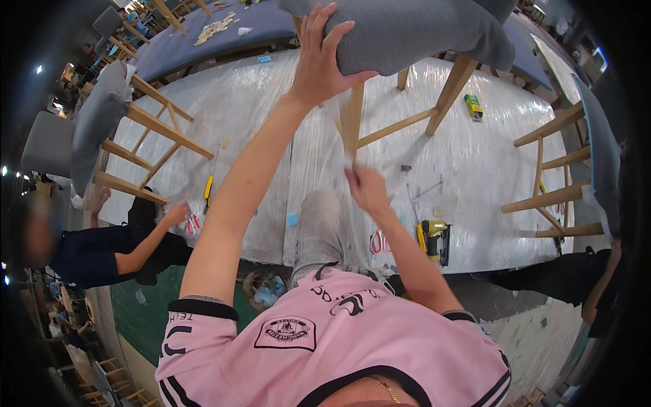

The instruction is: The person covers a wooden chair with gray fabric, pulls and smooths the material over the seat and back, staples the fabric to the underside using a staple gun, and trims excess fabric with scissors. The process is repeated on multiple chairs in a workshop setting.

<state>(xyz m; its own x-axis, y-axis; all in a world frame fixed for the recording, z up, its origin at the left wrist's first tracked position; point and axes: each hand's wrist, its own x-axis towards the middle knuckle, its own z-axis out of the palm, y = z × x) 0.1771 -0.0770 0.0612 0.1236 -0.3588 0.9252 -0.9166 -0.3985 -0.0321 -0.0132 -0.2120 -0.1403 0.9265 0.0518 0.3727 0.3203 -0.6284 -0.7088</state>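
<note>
My left hand (325,57) grips the corner of a grey upholstered chair (420,34) at the top middle, its fingers over the fabric and its thumb beneath. The chair stands on a plastic-wrapped table (258,156), with its light wooden legs down. Close to the foot of the nearest wooden leg (351,125) is my right hand (367,188), its fingers curled closed. A whitish blur shows at those fingertips, and what they hold is not clear. Right of that hand lie a screwdriver (420,236) with a yellow and black handle and a yellow-black nail gun (437,241).
Red-handled scissors (378,242) lie near my right forearm. A green and yellow box (473,107) is at the right. Co-workers sit on both sides by other grey chairs (102,122). Behind stands a blue-covered table (203,41) with scattered small pieces.
</note>
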